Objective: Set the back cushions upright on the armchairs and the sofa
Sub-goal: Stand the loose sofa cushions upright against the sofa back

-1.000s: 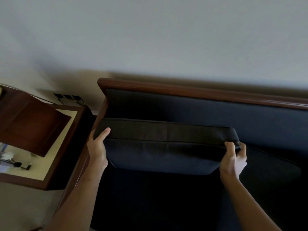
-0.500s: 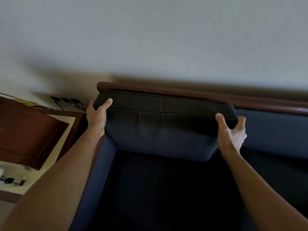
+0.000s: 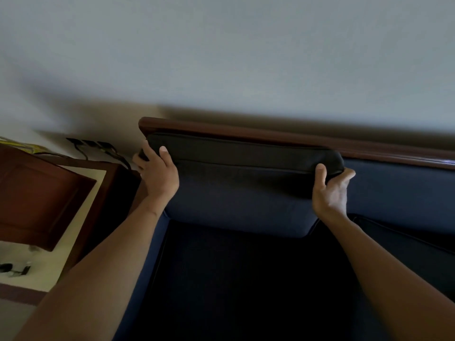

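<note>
Two hands grip one back cushion point(image 3: 241, 193), risen since a second ago to stand upright against the sofa point(image 3: 398, 193) backrest | top edge just under the wooden rail point(image 3: 270, 134), dark seat below | piped navy fabric | left hand point(image 3: 157, 173) clasps left corner, right hand point(image 3: 331, 190) right corner

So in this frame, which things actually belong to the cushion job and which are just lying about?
Part of the job:
back cushion, upright against the backrest
left hand, grip on its top left corner
right hand, grip on its top right corner
sofa's wooden top rail
seat cushion

Just lying about:
side table
wall sockets with cables
</note>
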